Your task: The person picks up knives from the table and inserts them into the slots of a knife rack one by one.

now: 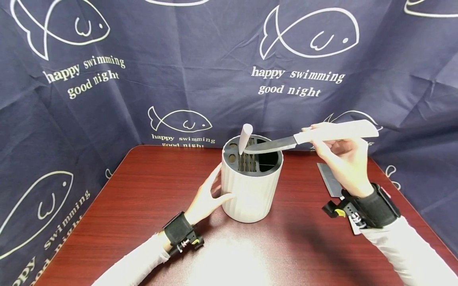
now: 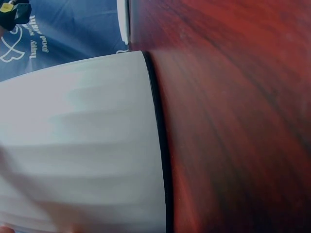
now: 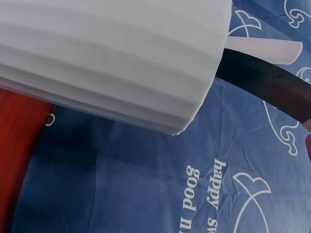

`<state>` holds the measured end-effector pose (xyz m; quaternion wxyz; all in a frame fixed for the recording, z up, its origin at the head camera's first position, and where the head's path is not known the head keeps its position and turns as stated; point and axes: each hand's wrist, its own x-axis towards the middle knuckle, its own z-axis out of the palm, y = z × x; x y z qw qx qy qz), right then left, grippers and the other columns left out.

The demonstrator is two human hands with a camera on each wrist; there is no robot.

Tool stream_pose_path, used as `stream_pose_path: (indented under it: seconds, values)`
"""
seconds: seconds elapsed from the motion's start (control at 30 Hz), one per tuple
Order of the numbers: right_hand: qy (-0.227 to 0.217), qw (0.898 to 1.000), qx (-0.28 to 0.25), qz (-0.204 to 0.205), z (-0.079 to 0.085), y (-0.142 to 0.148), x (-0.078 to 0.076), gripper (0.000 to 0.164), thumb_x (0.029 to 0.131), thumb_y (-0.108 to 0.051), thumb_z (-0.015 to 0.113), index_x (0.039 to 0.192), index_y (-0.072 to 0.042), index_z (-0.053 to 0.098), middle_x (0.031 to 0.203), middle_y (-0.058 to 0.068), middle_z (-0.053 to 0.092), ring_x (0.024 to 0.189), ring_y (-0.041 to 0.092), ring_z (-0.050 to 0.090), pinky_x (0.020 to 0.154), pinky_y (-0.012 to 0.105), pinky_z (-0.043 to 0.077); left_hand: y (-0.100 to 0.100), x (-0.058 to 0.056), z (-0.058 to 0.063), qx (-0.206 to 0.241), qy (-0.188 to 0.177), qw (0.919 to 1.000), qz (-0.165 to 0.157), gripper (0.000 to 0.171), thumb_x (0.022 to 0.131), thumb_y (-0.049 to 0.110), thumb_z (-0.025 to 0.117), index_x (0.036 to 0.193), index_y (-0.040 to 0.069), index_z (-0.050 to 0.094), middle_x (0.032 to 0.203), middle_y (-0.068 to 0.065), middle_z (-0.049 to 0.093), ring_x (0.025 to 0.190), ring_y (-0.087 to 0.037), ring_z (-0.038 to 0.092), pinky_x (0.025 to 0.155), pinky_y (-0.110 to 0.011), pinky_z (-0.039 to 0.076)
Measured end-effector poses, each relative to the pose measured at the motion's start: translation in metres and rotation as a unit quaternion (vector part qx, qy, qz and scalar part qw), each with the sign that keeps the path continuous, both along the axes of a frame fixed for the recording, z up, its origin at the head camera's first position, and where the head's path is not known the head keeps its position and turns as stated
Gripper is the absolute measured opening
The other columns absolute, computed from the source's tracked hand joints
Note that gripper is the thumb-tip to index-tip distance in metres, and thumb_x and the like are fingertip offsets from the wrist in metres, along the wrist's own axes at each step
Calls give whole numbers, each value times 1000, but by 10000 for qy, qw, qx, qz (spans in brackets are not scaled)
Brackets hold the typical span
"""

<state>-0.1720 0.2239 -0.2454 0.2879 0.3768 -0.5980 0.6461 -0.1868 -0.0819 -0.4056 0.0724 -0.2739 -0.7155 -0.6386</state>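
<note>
A white ribbed knife block (image 1: 250, 196) with a dark slotted top stands upright on the table. My left hand (image 1: 205, 200) rests against its left side, thumb at the front and fingers spread along the side. In my right hand (image 1: 345, 155) is a knife (image 1: 277, 145), pinched by its white handle. Its blade points left across the block's top; in the head view the tip appears beside a white handle (image 1: 245, 137) that sticks up from the slots. The right wrist view shows the dark blade (image 3: 265, 80) near the block's top end. Whatever hangs under that upright handle is hidden inside.
A cleaver (image 1: 329, 180) lies on the table at the right, partly hidden by my right wrist. The reddish-brown table (image 1: 143, 206) ends at a blue curtain (image 1: 214, 71) with fish drawings behind and at the sides. Black camera straps circle both wrists.
</note>
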Motion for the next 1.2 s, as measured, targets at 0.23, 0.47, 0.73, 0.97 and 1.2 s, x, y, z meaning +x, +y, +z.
stream_pose_path:
  seconds: [0.23, 0.47, 0.73, 0.97, 1.2]
  values:
    - [24, 10000, 0, 50, 3, -4, -1, 22, 79, 24, 59, 101, 24, 61, 102, 18, 72, 98, 25, 68, 81, 24, 57, 0, -1, 1, -33, -84, 10000, -11, 94, 78, -2, 78, 154, 15, 26, 150, -14, 38, 137, -29, 38, 110, -43, 40]
    - [-99, 9997, 227, -57, 9, -6, 0, 19, 80, 21, 61, 99, 21, 63, 102, 17, 72, 93, 22, 69, 66, 17, 54, 0, 0, 1, -146, 84, 9998, 73, 92, 78, -2, 78, 153, 11, 27, 150, -16, 39, 136, -32, 39, 109, -47, 40]
    - [-27, 9989, 469, -1, 16, -12, 1, 19, 81, 20, 62, 99, 17, 66, 104, 15, 72, 99, 22, 68, 86, 26, 57, 0, 0, 0, -166, 130, 9997, 101, 92, 79, -1, 78, 153, 10, 26, 151, -16, 37, 137, -33, 38, 108, -47, 41]
    - [182, 9935, 1085, -297, 19, -21, 2, 24, 78, 23, 62, 99, 13, 70, 103, 9, 73, 99, 17, 68, 84, 22, 57, 0, 1, 1, -180, 95, 9997, 110, 91, 79, -1, 78, 153, 9, 26, 150, -17, 38, 137, -33, 38, 108, -47, 41]
    - [604, 9866, 1507, 186, 25, -32, -4, 25, 74, 26, 60, 90, 12, 72, 93, 14, 73, 94, 23, 68, 83, 27, 59, 0, 1, 0, -141, 97, 9998, 106, 90, 79, -2, 78, 153, 9, 27, 149, -18, 40, 136, -33, 39, 108, -47, 41]
